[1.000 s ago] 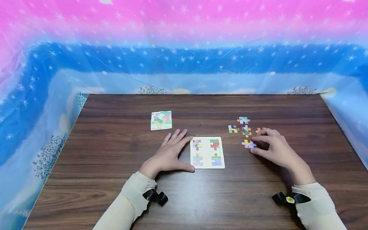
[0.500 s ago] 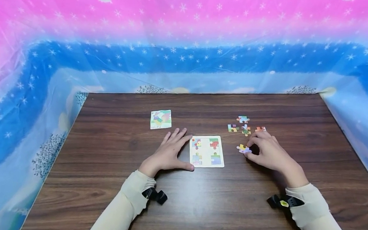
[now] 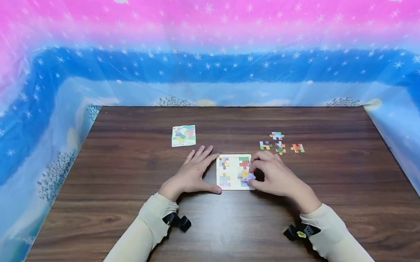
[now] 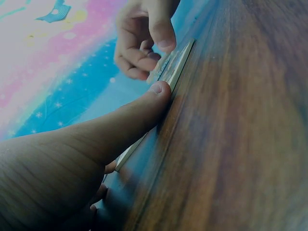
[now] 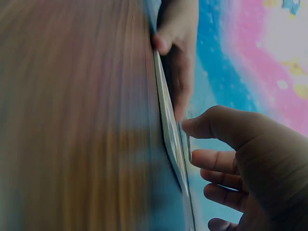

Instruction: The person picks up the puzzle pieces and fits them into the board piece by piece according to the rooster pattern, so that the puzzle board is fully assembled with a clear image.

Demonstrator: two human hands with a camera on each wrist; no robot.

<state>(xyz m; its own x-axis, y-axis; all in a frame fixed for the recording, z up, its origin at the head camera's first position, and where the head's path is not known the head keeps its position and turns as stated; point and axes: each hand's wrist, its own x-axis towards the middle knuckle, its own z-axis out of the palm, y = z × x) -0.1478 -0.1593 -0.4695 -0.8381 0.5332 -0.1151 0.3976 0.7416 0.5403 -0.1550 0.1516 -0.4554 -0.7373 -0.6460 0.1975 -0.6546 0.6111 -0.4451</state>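
A square puzzle board point(image 3: 233, 172) with a white rim lies flat in the head view, one jigsaw piece at each of its corners. My left hand point(image 3: 191, 174) rests at its left side, fingers spread, index fingertip near the upper left corner and thumb point(image 4: 156, 91) on the lower left corner. Over the board's right part my right hand point(image 3: 276, 176) pinches a yellow and lilac puzzle piece point(image 3: 247, 176) between thumb and fingers. That piece overlaps the lower right corner piece in the head view. In the right wrist view the thumb point(image 5: 199, 126) and a finger hold it edge-on, close above the board.
Several loose puzzle pieces point(image 3: 280, 147) lie on the dark wooden table point(image 3: 123, 174) beyond my right hand. A picture card point(image 3: 183, 136) with an animal on it lies at the back left. A pink and blue cloth point(image 3: 212, 68) hangs around the table.
My right hand has drawn the yellow and lilac piece away from the loose pieces and carried it left over the board. The left hand stays in place.
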